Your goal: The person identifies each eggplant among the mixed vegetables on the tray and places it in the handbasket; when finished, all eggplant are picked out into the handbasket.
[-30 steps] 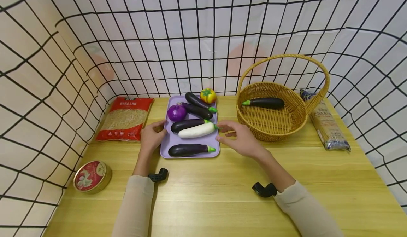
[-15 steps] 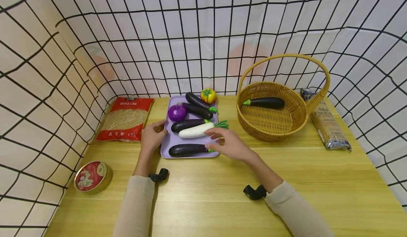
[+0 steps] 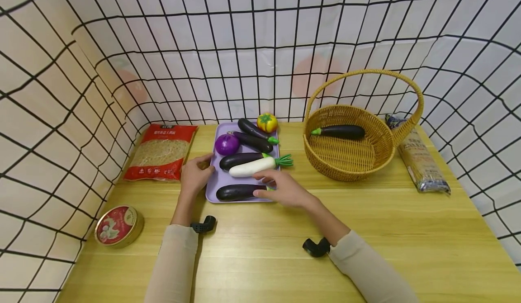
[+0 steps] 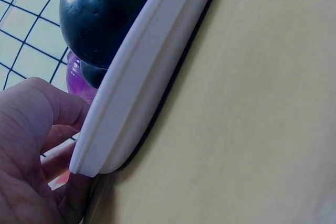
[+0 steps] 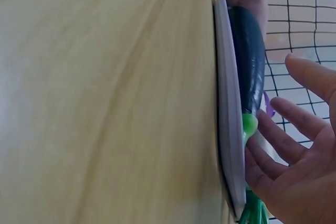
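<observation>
Purple tray on counter, front eggplant along its near edge. Right grip: parted over stem end, holding nothing. Left grip: curled on tray's rim. Apparent step: reaching; next calls for closing round eggplant.

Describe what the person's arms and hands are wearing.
The left sleeve and right sleeve are long, plain and pale beige. Just past the cuffs sit a black left wrist device and a similar right wrist device, both angled. The left hand and right hand are ungloved; no cables show.
</observation>
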### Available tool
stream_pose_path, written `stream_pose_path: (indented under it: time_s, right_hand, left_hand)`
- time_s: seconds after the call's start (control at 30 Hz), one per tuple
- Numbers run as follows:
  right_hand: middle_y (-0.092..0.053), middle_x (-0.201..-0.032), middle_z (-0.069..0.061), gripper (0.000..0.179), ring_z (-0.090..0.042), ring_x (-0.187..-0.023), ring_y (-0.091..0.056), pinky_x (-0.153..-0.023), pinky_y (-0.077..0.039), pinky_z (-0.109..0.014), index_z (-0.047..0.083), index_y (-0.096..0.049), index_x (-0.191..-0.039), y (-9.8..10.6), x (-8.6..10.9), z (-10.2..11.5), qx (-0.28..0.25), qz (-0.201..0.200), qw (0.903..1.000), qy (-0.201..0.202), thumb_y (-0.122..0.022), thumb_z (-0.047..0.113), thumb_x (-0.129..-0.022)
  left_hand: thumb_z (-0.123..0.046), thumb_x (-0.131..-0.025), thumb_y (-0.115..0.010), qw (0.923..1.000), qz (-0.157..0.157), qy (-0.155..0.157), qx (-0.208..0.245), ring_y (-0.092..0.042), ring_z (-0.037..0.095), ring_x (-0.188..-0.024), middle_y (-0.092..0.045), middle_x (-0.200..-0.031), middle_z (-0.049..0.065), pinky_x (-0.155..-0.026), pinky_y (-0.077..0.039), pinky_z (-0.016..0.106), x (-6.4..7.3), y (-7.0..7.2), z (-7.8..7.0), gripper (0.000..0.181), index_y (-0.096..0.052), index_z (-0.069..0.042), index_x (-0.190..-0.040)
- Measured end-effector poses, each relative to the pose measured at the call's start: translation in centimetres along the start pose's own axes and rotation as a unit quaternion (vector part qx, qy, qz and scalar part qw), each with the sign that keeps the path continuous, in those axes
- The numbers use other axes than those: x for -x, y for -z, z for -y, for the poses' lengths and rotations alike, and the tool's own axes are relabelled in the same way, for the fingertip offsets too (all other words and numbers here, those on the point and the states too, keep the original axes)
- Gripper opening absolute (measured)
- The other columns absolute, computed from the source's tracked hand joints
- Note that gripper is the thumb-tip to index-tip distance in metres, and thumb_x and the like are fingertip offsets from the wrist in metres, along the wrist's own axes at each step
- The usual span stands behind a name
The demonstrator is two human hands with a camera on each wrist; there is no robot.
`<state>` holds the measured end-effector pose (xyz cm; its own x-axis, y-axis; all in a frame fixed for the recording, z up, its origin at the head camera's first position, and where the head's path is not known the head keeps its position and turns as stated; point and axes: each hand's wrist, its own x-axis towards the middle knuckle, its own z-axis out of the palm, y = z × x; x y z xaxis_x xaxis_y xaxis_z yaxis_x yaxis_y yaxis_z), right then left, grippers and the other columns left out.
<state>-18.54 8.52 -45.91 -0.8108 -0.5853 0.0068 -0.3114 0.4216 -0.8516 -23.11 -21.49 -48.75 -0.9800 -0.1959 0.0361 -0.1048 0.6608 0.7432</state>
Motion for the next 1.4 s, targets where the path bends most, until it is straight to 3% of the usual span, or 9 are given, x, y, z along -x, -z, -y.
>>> stream_pose_path:
  time_s: [0.23, 0.6, 0.9, 1.17, 1.4]
  right_hand:
    - [-0.065, -0.140, -0.013, 0.055, -0.032, -0.125, -0.064, -0.107, -0.050, -0.048, 0.006, -0.058, -0.144, -0.6, -0.5, 0.0, 0.016, 0.011, 0.9997, 0.012, -0.074, 0.026, -0.095]
    - [-0.066, -0.140, -0.008, 0.050, -0.028, -0.129, -0.061, -0.114, -0.045, -0.047, 0.011, -0.059, -0.144, -1.6, -1.1, 0.7, 0.068, 0.033, 0.9971, 0.011, -0.071, 0.025, -0.097]
    - [-0.063, -0.145, -0.004, 0.044, -0.026, -0.136, -0.056, -0.117, -0.041, -0.046, 0.016, -0.062, -0.143, -1.9, -1.2, 0.8, 0.063, 0.038, 0.9972, -0.011, -0.067, 0.023, -0.100]
    - [-0.060, -0.148, -0.005, 0.044, -0.030, -0.136, -0.055, -0.117, -0.041, -0.049, 0.017, -0.059, -0.145, -1.0, -0.6, 1.2, 0.067, 0.028, 0.9973, -0.010, -0.064, 0.024, -0.102]
    - [-0.065, -0.138, -0.008, 0.045, -0.025, -0.119, -0.060, -0.105, -0.049, -0.047, 0.017, -0.060, -0.145, 1.2, 0.1, 1.4, 0.081, 0.012, 0.9966, 0.002, -0.065, 0.024, -0.101]
  left_hand:
    - [-0.024, -0.087, -0.068, 1.0000, 0.002, 0.002, -0.001, -0.051, 0.042, -0.133, -0.066, -0.141, 0.011, -0.112, -0.037, 0.056, 0.1, 0.0, -0.1, 0.047, -0.072, -0.024, -0.133]
    - [-0.025, -0.087, -0.068, 1.0000, 0.003, 0.004, -0.005, -0.052, 0.041, -0.133, -0.066, -0.141, 0.009, -0.113, -0.036, 0.055, 0.1, 0.0, -0.1, 0.046, -0.072, -0.025, -0.133]
    - [-0.024, -0.088, -0.067, 1.0000, 0.003, 0.007, -0.003, -0.051, 0.042, -0.133, -0.065, -0.142, 0.010, -0.112, -0.038, 0.055, 0.1, -0.1, -0.1, 0.045, -0.072, -0.025, -0.133]
    - [-0.024, -0.089, -0.067, 0.9999, 0.003, 0.010, -0.001, -0.050, 0.041, -0.135, -0.064, -0.143, 0.010, -0.111, -0.039, 0.055, 0.1, -0.2, 0.0, 0.045, -0.071, -0.026, -0.134]
    - [-0.024, -0.089, -0.067, 0.9998, 0.003, 0.018, 0.005, -0.048, 0.042, -0.135, -0.064, -0.144, 0.011, -0.112, -0.038, 0.055, 0.1, -0.1, -0.2, 0.044, -0.072, -0.025, -0.133]
